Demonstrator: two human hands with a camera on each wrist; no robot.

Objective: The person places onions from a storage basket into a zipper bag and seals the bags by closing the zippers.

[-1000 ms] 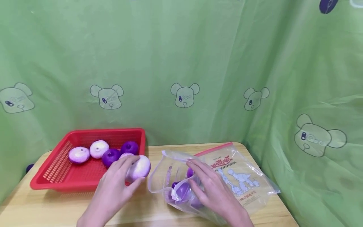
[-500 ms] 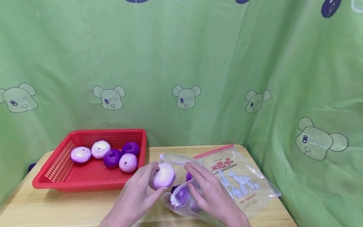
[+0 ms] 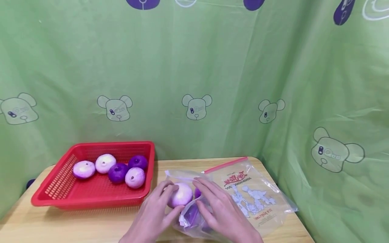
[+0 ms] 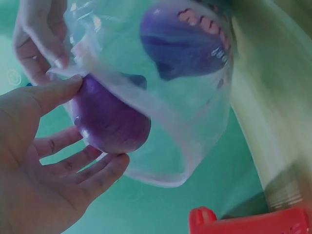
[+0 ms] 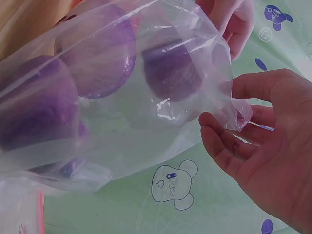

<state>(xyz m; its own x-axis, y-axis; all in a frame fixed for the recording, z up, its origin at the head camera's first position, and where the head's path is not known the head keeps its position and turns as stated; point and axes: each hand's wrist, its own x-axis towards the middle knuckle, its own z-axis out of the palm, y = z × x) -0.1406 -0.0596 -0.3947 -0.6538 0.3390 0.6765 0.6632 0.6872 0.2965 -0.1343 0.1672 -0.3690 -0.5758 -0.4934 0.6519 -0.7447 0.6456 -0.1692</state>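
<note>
My left hand [image 3: 153, 209] grips a pale purple onion [image 3: 184, 194] between thumb and fingers. In the left wrist view this onion [image 4: 114, 119] sits at the mouth of a clear zip bag [image 4: 207, 122], partly behind its rim. My right hand [image 3: 223, 211] pinches the edge of that bag's mouth, thumb and fingertips on the film in the right wrist view. Through the film show other onions, among them one big purple onion [image 5: 97, 53] and a darker onion [image 5: 34, 107].
A red plastic basket [image 3: 88, 203] with several onions [image 3: 118, 172] stands at the left of the wooden table [image 3: 100, 224]. Flat at the right lies another clear bag [image 3: 258, 199] with a red zip strip and printed figures. A green curtain [image 3: 231, 67] closes off the back and right side.
My left hand has carried the onion from over the basket's right edge rightward to the bag's mouth. The right hand stays at the bag with little movement.
</note>
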